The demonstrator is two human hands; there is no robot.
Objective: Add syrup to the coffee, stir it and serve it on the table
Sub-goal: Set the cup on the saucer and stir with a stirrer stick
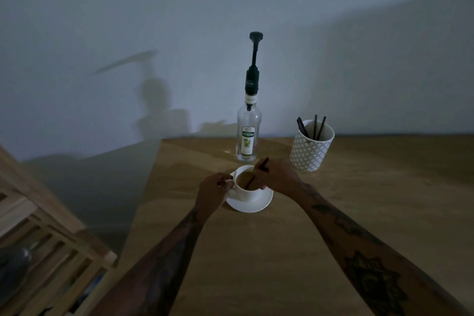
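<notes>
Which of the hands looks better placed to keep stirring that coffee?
The right hand: it already pinches the thin dark stirrer stick, whose tip dips into the milky coffee in the white ceramic cup. The left hand is busy holding the cup's handle.

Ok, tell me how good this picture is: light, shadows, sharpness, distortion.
Head view: dim and bluish, with grain; a person's shadow falls on the wall at left; wide-angle bending curves the table edge and stretches the forearms; the syrup bottle label reads fairly sharp, while the wooden rack at lower left is soft and murky.
</notes>
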